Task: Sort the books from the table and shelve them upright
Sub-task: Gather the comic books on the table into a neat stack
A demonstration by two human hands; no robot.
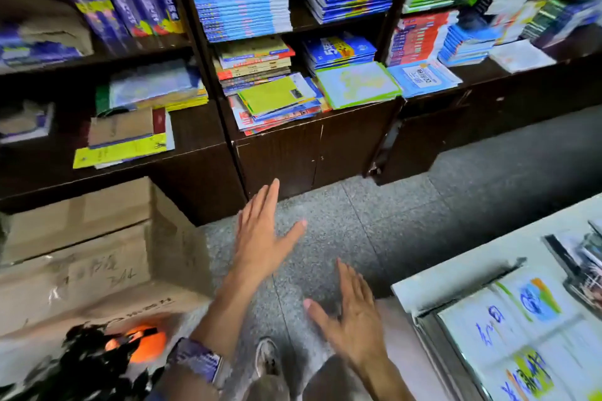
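1. Right hand (353, 319) is low and close, flat and wide, fingers together, thumb sticking out to the side. It holds nothing.
2. Left hand (260, 234) reaches farther out over the grey floor (407, 221). It is flat and wide too, fingers pointing up at the shelf (277, 146), and it holds nothing.
3. Both hands hang in the air, apart from each other.
4. On the right is the table (472, 257), with books (521, 335) lying flat on it.
5. Many more books lie in flat piles (270, 101) on the dark shelf ahead.
6. A few purple books (130, 6) lean on the upper left shelf.
7. Brown boxes (81, 254) sit on the left.
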